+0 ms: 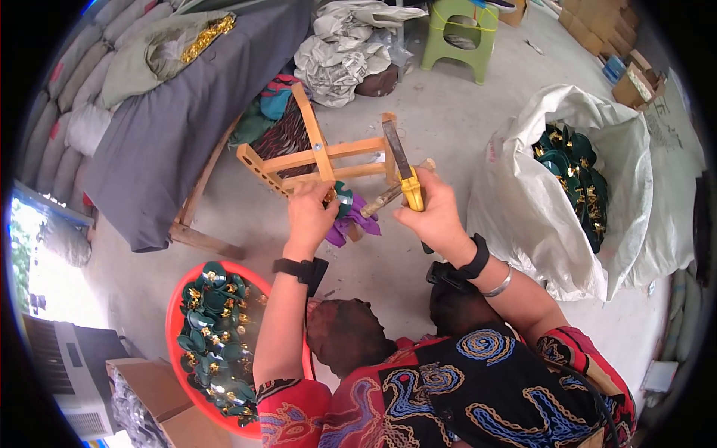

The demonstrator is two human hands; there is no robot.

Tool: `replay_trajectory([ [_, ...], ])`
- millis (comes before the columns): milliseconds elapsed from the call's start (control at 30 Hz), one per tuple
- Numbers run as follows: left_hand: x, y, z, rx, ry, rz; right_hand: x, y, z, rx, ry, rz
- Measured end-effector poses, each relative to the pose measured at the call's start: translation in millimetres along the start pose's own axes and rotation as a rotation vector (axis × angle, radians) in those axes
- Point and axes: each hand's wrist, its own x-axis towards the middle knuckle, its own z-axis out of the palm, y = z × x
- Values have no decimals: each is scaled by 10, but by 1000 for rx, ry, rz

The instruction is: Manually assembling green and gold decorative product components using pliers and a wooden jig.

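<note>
My left hand (311,213) is closed in a pinch on a dark green disc-like piece (343,197) with gold trim, beside the lower bar of a light wooden frame (358,148). Purple cloth (354,222) hangs just under the piece. In my right hand (439,210) is a tool with a yellow handle (411,190) and a long dark upper part, slanting up along the frame's right end. What kind of tool it is cannot be made out. A rough wooden stick (382,200) lies between my hands, its tip pointing at the purple cloth.
A red tub (175,340) of green-and-gold pieces stands at my left, near an open cardboard box (153,384). At the right is a white sack (499,216) of similar pieces. A cloth-covered table (160,134) and a green stool (461,37) stand farther off.
</note>
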Motion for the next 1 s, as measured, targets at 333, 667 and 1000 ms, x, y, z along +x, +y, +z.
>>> replay_trajectory([
  [333, 27, -102, 143, -88, 159, -54, 657, -446, 333, -109, -238, -499],
  [667, -73, -592, 603, -514, 204, 44, 645, -205, 654, -197, -418, -576],
  [1000, 174, 414, 223, -337, 100, 153, 456, -337, 509, -262, -295, -569],
])
